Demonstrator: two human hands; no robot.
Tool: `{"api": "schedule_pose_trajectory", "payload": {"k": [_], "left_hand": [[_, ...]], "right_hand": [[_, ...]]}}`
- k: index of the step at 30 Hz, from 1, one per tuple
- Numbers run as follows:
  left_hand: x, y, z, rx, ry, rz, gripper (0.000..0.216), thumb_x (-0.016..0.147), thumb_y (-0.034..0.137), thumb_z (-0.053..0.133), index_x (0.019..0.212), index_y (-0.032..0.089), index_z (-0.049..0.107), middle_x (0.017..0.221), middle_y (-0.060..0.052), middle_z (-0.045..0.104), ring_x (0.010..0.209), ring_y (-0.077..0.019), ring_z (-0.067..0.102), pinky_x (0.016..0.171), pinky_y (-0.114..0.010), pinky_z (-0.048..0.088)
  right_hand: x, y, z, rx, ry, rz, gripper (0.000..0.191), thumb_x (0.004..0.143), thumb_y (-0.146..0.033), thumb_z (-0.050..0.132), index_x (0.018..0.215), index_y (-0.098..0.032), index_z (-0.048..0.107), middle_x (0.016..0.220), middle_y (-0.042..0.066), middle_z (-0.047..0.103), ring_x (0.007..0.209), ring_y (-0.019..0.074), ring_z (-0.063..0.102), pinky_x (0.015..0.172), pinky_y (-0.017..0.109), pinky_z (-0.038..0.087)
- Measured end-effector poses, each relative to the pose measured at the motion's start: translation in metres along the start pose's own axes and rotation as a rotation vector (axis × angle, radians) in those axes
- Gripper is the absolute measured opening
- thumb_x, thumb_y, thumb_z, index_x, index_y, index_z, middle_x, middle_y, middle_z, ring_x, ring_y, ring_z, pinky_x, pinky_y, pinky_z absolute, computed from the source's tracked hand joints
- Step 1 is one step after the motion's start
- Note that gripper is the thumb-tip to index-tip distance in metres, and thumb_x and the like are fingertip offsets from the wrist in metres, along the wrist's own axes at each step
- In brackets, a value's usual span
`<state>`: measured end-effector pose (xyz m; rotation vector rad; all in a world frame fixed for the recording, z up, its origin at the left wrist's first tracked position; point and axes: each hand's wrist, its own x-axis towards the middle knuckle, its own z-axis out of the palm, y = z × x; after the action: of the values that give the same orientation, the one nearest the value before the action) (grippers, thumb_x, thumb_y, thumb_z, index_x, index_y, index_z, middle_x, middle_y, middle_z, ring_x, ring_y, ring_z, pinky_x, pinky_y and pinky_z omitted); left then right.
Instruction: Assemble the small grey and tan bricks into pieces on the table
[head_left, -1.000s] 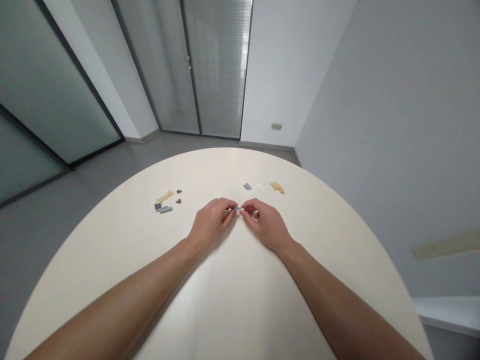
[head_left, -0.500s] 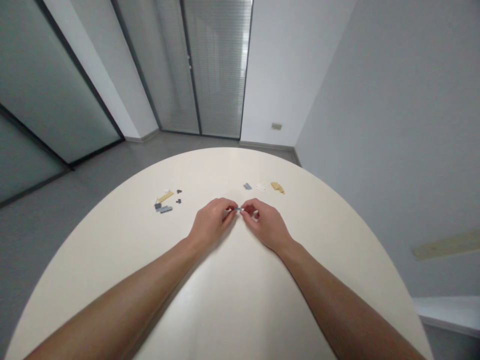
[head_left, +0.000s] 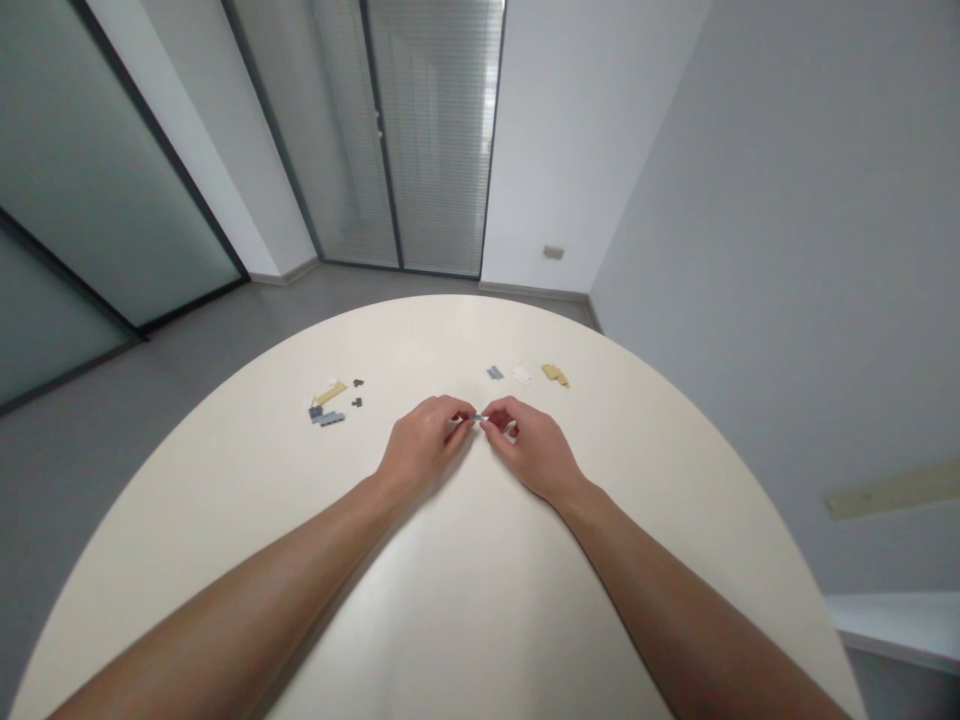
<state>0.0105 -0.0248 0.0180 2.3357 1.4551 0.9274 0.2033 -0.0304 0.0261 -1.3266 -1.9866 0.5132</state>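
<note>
Both hands meet over the middle of the white table (head_left: 465,560), fingertips almost touching. Between them is a small flat grey-blue piece (head_left: 477,417), perhaps a building-toy part; most of it is covered by fingers. My left hand (head_left: 426,440) pinches its left end between thumb and fingers. The right end is pinched the same way by my right hand (head_left: 534,445). Just beyond the hands lie small grey pieces (head_left: 495,373), white pieces (head_left: 522,375) and tan pieces (head_left: 555,374).
To the left sit a tan strip (head_left: 331,393), a grey bar-like piece (head_left: 330,419), a dark block (head_left: 316,411) and two small black pieces (head_left: 357,402). The table's rounded far edge curves in front of a glass partition (head_left: 427,150) and a wall (head_left: 787,250).
</note>
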Motion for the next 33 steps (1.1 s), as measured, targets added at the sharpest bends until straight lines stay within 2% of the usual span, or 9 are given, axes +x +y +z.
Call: {"api": "schedule_pose_trajectory", "payload": {"k": [33], "left_hand": [[0.0001,0.0018,-0.0012,0.022,-0.006,-0.006,0.016,0.097,0.029,0.054,0.103,0.024,0.068,0.099,-0.002,0.073,0.092,-0.0191,0.066,0.083,-0.034,0.052]], "right_hand": [[0.0011,0.0014,0.0009,0.027,-0.004,0.011,0.015,0.098,-0.033,0.054,0.101,-0.025,0.067,0.094,0.002,0.074,0.085,0.0182,0.067,0.076,0.031,0.048]]}}
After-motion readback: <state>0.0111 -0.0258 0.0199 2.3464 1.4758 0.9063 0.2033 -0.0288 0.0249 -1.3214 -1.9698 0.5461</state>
